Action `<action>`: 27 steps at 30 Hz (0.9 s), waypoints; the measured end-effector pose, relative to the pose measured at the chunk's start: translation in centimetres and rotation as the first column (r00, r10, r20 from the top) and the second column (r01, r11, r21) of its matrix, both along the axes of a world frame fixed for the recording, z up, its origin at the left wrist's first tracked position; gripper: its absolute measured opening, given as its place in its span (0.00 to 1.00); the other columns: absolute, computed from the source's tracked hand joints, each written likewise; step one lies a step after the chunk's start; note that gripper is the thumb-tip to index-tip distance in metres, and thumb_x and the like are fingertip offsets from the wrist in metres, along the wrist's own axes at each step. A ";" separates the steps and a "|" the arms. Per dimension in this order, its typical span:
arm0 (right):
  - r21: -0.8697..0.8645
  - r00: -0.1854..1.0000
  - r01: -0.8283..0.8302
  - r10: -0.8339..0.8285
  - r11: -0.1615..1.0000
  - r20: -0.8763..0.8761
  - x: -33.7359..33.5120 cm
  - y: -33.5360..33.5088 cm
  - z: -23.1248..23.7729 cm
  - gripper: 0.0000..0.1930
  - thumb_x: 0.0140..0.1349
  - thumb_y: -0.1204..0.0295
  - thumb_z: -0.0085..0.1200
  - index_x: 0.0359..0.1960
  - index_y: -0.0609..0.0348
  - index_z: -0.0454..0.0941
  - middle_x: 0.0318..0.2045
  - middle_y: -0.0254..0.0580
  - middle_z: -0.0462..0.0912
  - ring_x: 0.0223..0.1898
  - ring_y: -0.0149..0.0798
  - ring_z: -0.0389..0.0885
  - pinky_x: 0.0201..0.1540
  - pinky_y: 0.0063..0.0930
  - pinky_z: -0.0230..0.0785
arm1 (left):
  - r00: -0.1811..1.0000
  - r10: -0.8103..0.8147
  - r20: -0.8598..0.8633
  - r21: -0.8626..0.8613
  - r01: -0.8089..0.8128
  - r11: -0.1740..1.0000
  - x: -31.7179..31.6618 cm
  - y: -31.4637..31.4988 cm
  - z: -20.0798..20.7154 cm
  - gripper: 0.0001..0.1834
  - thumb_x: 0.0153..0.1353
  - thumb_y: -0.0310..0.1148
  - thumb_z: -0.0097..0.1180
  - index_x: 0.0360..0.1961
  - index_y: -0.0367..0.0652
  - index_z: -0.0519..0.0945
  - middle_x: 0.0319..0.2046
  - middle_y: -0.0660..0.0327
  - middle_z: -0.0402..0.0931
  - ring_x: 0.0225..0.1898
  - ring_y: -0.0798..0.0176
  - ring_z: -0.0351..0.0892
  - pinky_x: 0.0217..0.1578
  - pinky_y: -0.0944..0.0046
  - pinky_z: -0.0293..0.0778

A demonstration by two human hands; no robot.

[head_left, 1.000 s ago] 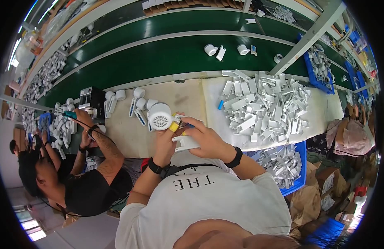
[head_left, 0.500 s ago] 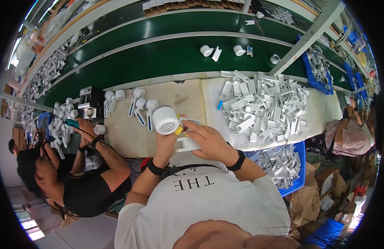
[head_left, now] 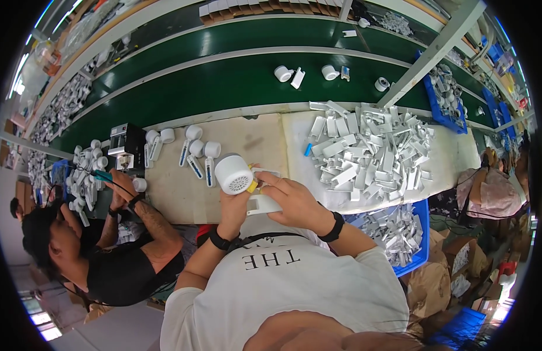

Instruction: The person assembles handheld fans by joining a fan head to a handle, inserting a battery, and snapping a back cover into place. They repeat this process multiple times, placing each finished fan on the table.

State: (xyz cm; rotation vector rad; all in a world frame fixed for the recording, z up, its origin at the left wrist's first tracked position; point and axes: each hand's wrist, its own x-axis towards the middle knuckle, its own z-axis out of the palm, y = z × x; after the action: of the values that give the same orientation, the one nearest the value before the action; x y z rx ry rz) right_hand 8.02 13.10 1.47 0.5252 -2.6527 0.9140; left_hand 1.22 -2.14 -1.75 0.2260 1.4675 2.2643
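In the center of the frame, the left hand (head_left: pixel 233 209) has its fingers closed around the lower part of a white round housing (head_left: pixel 232 172), which is tilted so its vented grille faces the lower right. Just right of it, the right hand (head_left: pixel 297 202) pinches a white notched cover (head_left: pixel 263 204) beneath the thumb side of its palm, while its forefinger reaches to a slim white piece (head_left: pixel 269 172) beside the housing. A yellow bit (head_left: pixel 253 186) shows between the hands; whether it is a part or a finger covering, I cannot tell.

Left of the housing, several white round-headed units (head_left: pixel 195 167) lie on the cream bench top (head_left: pixel 180 199), near a black machine (head_left: pixel 126 143). Right of center spreads a heap of white covers (head_left: pixel 370 155), with a small blue cylinder (head_left: pixel 308 150) at its left edge. Below the heap, a blue crate (head_left: pixel 424 243) holds more white pieces. Across the top runs a green belt (head_left: pixel 183 88) carrying a few white parts. At the left, a co-worker (head_left: pixel 127 266) grips a teal tool (head_left: pixel 101 175).
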 end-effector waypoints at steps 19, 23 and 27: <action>-0.882 0.884 0.329 0.220 0.336 0.413 0.1 2.3 -1.8 0.27 0.53 0.68 0.56 0.55 0.59 0.63 0.43 0.36 0.74 0.40 0.34 0.73 0.46 0.27 0.64 | 0.961 -0.112 0.254 0.217 0.057 0.975 -0.7 -0.3 -0.7 0.19 0.61 0.34 0.46 0.53 0.40 0.66 0.49 0.56 0.70 0.46 0.61 0.73 0.44 0.61 0.74; -0.414 0.965 0.257 -0.211 0.873 0.153 -0.2 1.8 -1.3 0.28 0.48 0.71 0.60 0.52 0.59 0.67 0.42 0.42 0.76 0.41 0.40 0.73 0.46 0.28 0.66 | 0.959 -0.117 0.257 0.227 0.058 0.972 -0.6 -0.2 -0.8 0.19 0.61 0.33 0.46 0.53 0.40 0.66 0.49 0.56 0.69 0.47 0.61 0.73 0.46 0.60 0.72; -0.313 0.981 0.176 -0.193 0.933 -0.026 -0.5 1.0 -0.8 0.26 0.42 0.72 0.62 0.47 0.58 0.70 0.40 0.45 0.76 0.42 0.46 0.72 0.44 0.33 0.66 | 0.960 -0.091 0.263 0.225 0.031 0.974 -0.4 0.3 -0.7 0.19 0.61 0.32 0.46 0.53 0.40 0.66 0.50 0.56 0.69 0.47 0.63 0.72 0.45 0.64 0.71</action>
State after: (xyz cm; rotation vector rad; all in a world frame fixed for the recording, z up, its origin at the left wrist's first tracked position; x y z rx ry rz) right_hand 7.49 14.11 0.64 0.2184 -2.3931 1.2046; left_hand 0.85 -1.88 -2.43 0.0216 1.0579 2.2987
